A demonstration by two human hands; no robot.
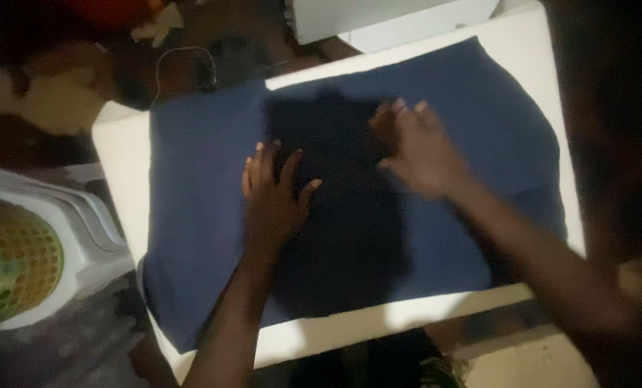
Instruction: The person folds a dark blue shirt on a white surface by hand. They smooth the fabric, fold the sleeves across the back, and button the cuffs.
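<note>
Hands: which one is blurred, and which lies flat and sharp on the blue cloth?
The right hand is blurred, up by the cloth's far half. The left hand lies flat and sharp, fingers spread, nearer the middle.

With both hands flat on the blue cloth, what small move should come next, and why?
Probably sweep both palms outward. The left hand and right hand lie open near the middle of the dark blue cloth, which is spread on the white board, so its edges look not yet smoothed.

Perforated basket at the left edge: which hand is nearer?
Left. The left hand lies flat mid-cloth, closer to the basket; the right hand presses further right.
</note>
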